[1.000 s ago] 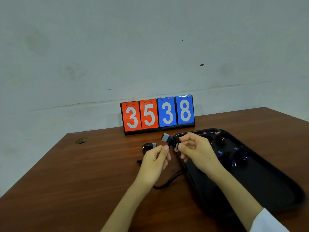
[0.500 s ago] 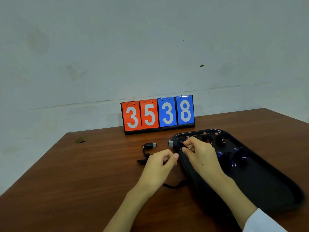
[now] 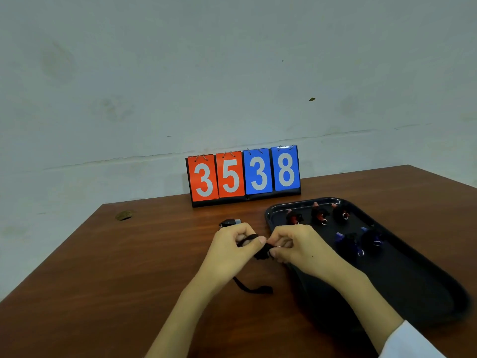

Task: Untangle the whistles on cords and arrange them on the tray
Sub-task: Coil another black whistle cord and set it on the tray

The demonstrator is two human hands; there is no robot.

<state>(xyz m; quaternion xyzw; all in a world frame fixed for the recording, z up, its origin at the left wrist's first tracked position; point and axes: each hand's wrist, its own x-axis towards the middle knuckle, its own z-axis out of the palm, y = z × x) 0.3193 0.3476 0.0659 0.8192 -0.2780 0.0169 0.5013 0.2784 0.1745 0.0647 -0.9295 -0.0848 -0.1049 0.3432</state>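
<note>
Edges: The counter (image 3: 129, 267) is ending at the wall just behind the scoreboard (image 3: 244, 177), and its left edge is running slantwise toward the viewer. The black tray (image 3: 426, 293) is lying on the right part, its left rim just beside the right hand.
Open room: A wide stretch of wood is showing to the left of the hands. The near half of the tray is showing its bottom.
Arms: Both forearms are rising from the lower edge and meeting over the counter. The right one, with a white sleeve (image 3: 410, 342), is crossing the tray's near corner.
Left hand (image 3: 237, 246): The fingers are curling, and the black cord (image 3: 247, 238) is looping over the index finger.
Right hand (image 3: 291, 246): Thumb and fingers are pinching a bunch of the same cord, very near the left fingertips.
Whistles: A black whistle (image 3: 229, 223) is lying on the counter just behind the left hand. Three red whistles (image 3: 318, 214) and two blue whistles (image 3: 347, 241) are sitting in the tray's far part.
</note>
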